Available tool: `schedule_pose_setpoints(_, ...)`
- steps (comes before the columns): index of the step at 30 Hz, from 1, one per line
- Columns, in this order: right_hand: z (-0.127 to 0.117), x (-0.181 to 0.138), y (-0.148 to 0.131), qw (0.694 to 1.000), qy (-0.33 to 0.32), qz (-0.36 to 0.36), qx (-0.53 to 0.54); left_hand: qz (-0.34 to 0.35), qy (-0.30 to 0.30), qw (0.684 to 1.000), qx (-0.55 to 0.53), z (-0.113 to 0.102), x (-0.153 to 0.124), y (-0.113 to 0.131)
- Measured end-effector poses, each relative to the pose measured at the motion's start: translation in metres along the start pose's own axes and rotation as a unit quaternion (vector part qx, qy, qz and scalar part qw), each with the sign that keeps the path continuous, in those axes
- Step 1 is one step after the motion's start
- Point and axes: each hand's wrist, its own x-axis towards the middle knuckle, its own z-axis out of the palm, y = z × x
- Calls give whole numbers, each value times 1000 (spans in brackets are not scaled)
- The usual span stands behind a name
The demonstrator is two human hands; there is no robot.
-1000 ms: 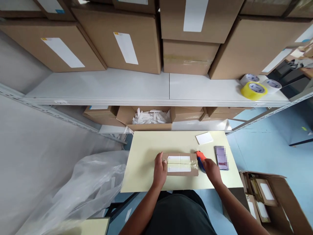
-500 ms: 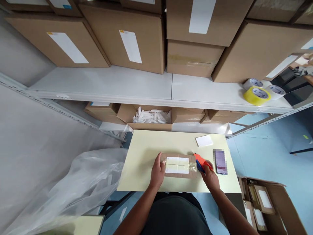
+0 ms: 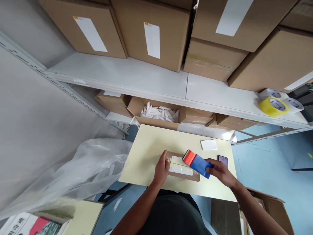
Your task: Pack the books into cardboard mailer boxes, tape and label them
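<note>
A small cardboard box (image 3: 174, 174) with a white label on top lies on the pale yellow table, with clear tape around it. My left hand (image 3: 161, 169) grips its left end, thumb on the top edge and fingers along the far side. In my right hand (image 3: 219, 170) is a blue and red tape dispenser (image 3: 199, 165), held over the right part of the box, its red end pointing left and away from me. Whether the dispenser touches the box I cannot tell.
Behind the dispenser lie a white card pad (image 3: 209, 145) and a phone (image 3: 223, 160). Tape rolls (image 3: 273, 107) and large cartons (image 3: 151, 39) stand on the shelf. Below it, an open box holds white strips (image 3: 160, 113). Plastic sheeting (image 3: 88, 169) hangs at left; an open carton (image 3: 276, 209) is at lower right.
My right hand has lifted the tape dispenser from the box's right end and turned it, swinging it over the box. The left hand keeps its grip. The whole view has tilted and shifted.
</note>
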Motion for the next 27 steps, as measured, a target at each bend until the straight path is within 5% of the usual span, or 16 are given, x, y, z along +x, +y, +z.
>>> schedule_pose_setpoints(5,13,27,1,998,-59,13,16,2,-2,1000,-26,1,-2,0)
schedule_pose_setpoints(16,24,35,-6,990,-127,28,-46,27,-20,999,-38,-5,-2,2)
schedule_pose_setpoints(20,23,33,-5,990,-126,22,-54,52,40,997,-38,-25,-23,10)
schedule_pose_setpoints(22,23,31,-6,990,-123,24,-61,8,35,997,-64,-35,-39,15)
schedule_pose_setpoints(24,24,29,-7,990,-123,30,-69,-87,-32,987,-132,-40,-52,22)
schedule_pose_setpoints(27,25,28,-9,989,-120,35,-78,-232,-137,924,-270,-38,-56,35)
